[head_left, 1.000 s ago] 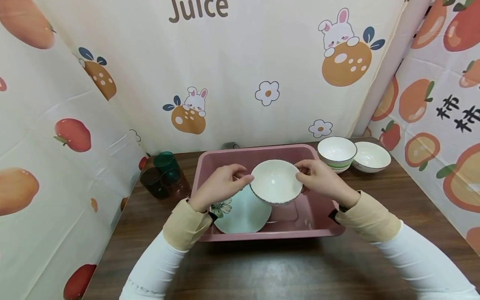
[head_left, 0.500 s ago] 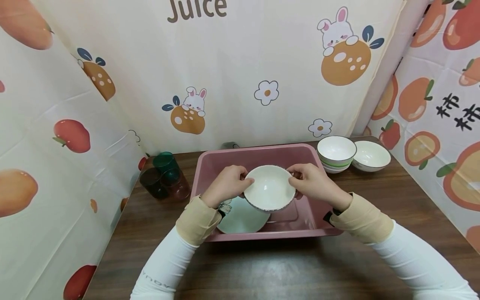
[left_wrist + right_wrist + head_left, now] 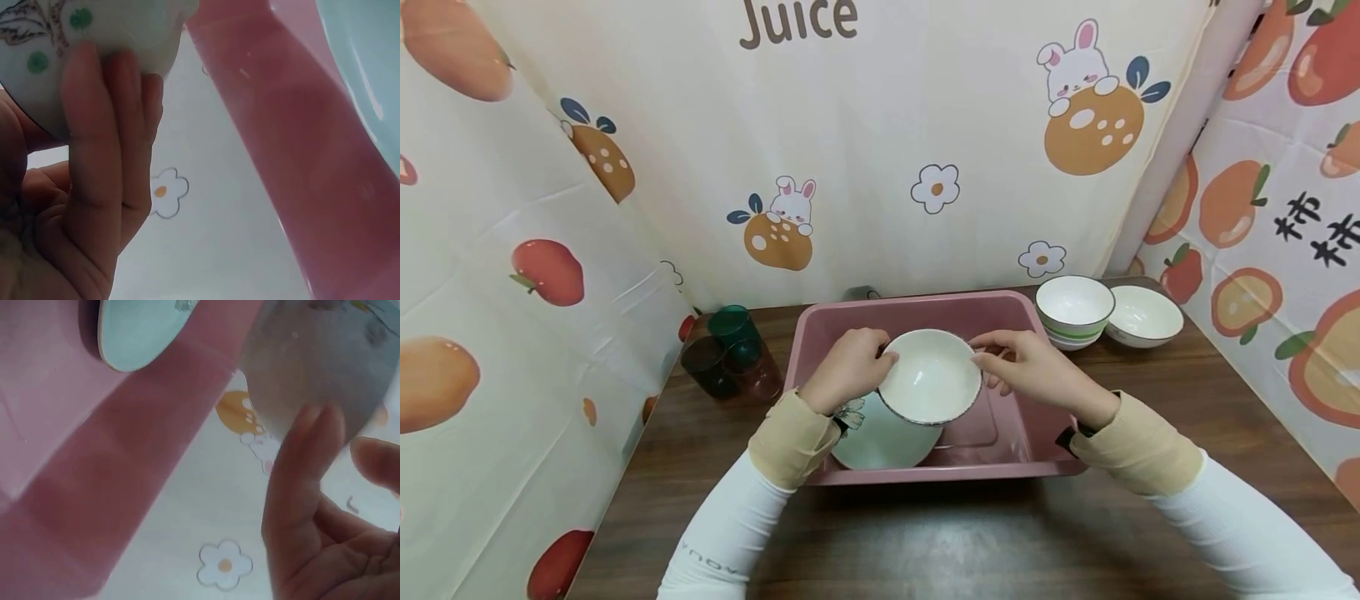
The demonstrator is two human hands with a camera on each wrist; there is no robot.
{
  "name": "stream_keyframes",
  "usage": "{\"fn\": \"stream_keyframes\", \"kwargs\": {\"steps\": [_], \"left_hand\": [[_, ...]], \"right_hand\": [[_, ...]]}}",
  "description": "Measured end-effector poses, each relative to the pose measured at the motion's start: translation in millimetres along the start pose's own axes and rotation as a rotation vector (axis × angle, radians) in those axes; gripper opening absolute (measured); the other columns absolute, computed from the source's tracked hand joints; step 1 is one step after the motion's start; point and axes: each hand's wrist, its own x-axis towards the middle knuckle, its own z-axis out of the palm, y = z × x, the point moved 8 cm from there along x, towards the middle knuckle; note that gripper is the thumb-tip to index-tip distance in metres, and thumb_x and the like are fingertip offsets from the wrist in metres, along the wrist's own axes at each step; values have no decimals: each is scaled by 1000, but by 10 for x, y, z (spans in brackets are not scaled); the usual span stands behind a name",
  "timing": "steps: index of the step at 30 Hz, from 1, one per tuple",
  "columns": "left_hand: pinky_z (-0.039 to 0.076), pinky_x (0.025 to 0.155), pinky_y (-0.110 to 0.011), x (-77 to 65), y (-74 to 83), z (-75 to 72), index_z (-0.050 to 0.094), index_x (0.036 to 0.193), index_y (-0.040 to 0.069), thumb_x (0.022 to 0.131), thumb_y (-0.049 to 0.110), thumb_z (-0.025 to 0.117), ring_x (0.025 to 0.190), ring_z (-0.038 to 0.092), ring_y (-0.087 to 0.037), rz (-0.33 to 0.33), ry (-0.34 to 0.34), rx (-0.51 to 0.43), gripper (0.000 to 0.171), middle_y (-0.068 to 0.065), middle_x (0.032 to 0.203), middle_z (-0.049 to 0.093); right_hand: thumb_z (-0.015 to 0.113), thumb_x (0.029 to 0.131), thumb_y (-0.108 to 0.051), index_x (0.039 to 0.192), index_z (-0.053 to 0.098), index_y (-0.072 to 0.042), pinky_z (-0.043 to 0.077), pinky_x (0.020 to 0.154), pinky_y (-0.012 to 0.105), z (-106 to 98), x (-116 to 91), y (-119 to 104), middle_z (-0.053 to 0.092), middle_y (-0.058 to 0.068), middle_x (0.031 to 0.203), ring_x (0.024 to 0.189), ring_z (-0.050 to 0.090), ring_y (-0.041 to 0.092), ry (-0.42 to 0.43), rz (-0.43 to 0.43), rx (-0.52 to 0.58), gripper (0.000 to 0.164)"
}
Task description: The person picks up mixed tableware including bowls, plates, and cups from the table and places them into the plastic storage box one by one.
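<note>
A white bowl (image 3: 928,379) with a dark rim is held tilted over the pink plastic tub (image 3: 955,475), its inside facing the head camera. My left hand (image 3: 848,367) grips its left rim, thumb at the edge and fingers spread along the patterned underside (image 3: 37,37). On the other side, the right hand (image 3: 1030,367) has its fingertips (image 3: 331,419) against the bowl's outside, while the thumb stands apart from them, right at the rim. A pale green plate (image 3: 887,437) with a flower print lies in the tub's left half, partly hidden by the bowl and left hand.
Stacked bowls (image 3: 1075,304) and a single white bowl (image 3: 1145,315) stand right of the tub. Several dark, green and reddish tinted glasses (image 3: 730,333) cluster at the left. Fruit-printed curtains (image 3: 857,125) enclose the wooden table (image 3: 955,542) at back and sides.
The bowl has shifted left. My left hand first closed on its rim; since then the right hand's grip has loosened, its thumb drawing back from the bowl's inside to the rim.
</note>
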Motion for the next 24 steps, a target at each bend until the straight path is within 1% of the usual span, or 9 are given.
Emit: {"fn": "stream_keyframes", "kwargs": {"steps": [4,8,10,12,15,17,20,22,24], "left_hand": [[42,56,-24,2,-94,-69,66,88,5,96,18,60,62,52,-15,-42,-4,38,16,-5,71,59],[44,60,-25,21,-220,-112,69,98,6,97,19,59,70,55,-17,-83,-17,97,16,-5,82,65],[45,61,-25,36,-273,-117,69,99,5,97,18,59,71,56,-18,-91,-22,118,16,-7,86,66],[46,60,-26,53,-318,-108,69,98,5,97,17,59,72,57,-19,-94,-31,132,15,-8,87,67],[47,60,-27,78,-381,-78,69,97,5,97,15,59,72,57,-19,-92,-42,160,15,-9,89,68],[47,62,-28,90,-423,-50,70,99,5,96,15,59,74,57,-19,-97,-52,187,15,-9,91,69],[49,65,-29,103,-477,-15,71,102,6,96,13,59,77,59,-19,-108,-61,221,15,-8,96,70],[50,67,-30,110,-507,5,71,103,6,96,12,59,79,59,-20,-119,-69,233,16,-9,98,71],[50,69,-31,125,-537,30,71,103,6,96,11,58,81,60,-20,-127,-80,250,16,-9,99,71]], "right_hand": [[57,99,-22,126,60,-3,56,66,31,-181,-99,43,68,13,93,76,65,16,81,1,-30,33],[57,99,-22,129,58,-3,57,68,31,-354,-211,130,68,16,99,76,65,9,137,18,-59,35],[56,100,-22,131,57,-1,57,69,31,-428,-258,186,68,18,104,77,64,6,152,23,-85,37],[56,100,-22,133,55,0,56,70,29,-498,-298,252,67,21,109,79,65,6,166,32,-118,40],[55,100,-23,136,51,2,55,70,24,-592,-339,365,65,23,116,87,67,12,194,60,-161,44],[55,100,-22,137,50,4,53,70,23,-639,-350,443,65,25,116,92,68,20,215,76,-191,45],[54,100,-22,137,47,7,51,72,24,-671,-346,575,63,26,116,100,68,34,237,94,-239,48],[54,100,-22,138,45,9,50,74,26,-663,-329,673,62,27,116,103,67,39,240,104,-254,50],[55,99,-21,139,42,11,50,73,27,-637,-307,771,62,27,115,102,66,39,237,115,-256,53]]}}
